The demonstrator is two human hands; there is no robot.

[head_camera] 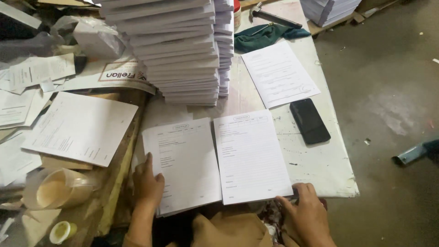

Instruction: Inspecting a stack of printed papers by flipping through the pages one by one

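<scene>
Resting open fingers: left hand (147, 183), right hand (307, 211) on form pads (215, 158); white table (320, 164), concrete floor (388, 91).

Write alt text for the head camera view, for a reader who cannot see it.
A person's left hand and right hand rest on the outer edges of two side-by-side pads of printed forms on a white table. Behind them stands a tall stack of pads; a black phone lies to the right.

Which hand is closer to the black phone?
Right. The right hand sits at the table edge just below the black phone; the left hand rests far across on the left paper stack.
</scene>
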